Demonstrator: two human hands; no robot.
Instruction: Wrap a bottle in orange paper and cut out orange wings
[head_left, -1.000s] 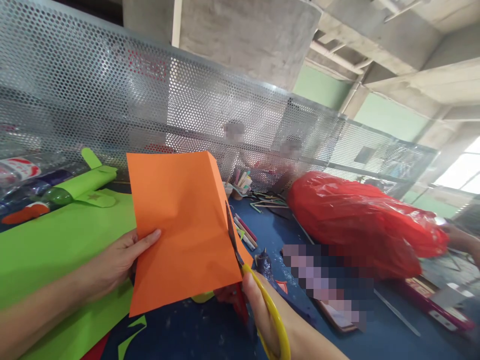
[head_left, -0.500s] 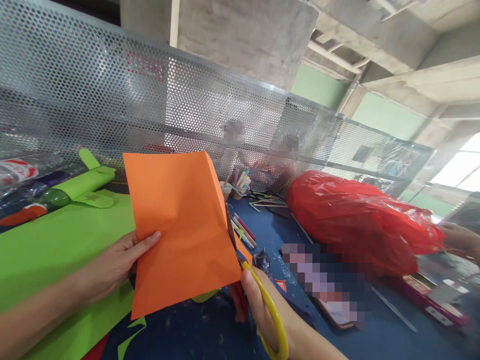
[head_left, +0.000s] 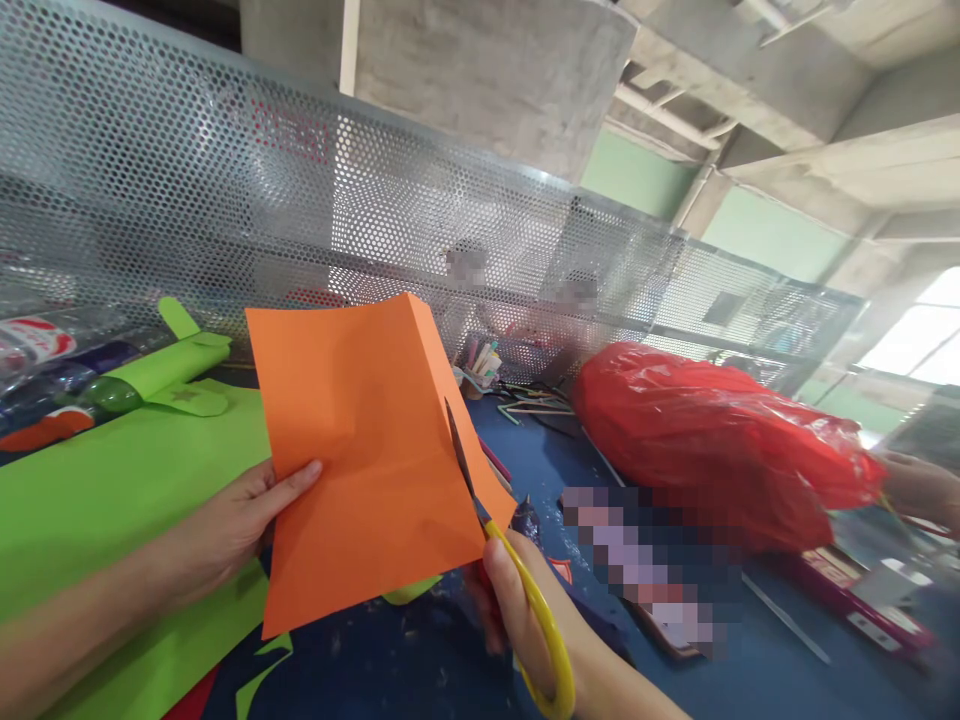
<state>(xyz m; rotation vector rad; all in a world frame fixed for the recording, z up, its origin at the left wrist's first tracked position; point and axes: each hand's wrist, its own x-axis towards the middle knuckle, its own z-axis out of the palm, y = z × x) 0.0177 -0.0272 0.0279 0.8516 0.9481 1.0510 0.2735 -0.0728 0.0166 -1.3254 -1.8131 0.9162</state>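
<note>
My left hand (head_left: 251, 505) pinches the left edge of an orange sheet of paper (head_left: 352, 440), thumb on the front and fingers hidden behind. A fold runs down the sheet's right side. My right hand (head_left: 517, 590) is closed around the yellow handles of a pair of scissors (head_left: 541, 635). One dark blade lies in front of the paper near its right edge, pointing up and away from me. The other blade is out of sight behind the sheet. Under my left forearm spreads a large green sheet (head_left: 90, 500).
A bottle wrapped in green paper (head_left: 161, 370) lies at the left. A pen cup (head_left: 480, 370) stands behind the orange sheet. At the right are a red plastic bag (head_left: 720, 450), a partly blurred phone-like object (head_left: 645, 575) and another person's hand (head_left: 919, 490). A perforated metal partition (head_left: 225, 200) runs behind.
The scissors' front blade now shows over the paper, with the strip right of it spread further out and hiding the markers. My left hand stays where it was.
</note>
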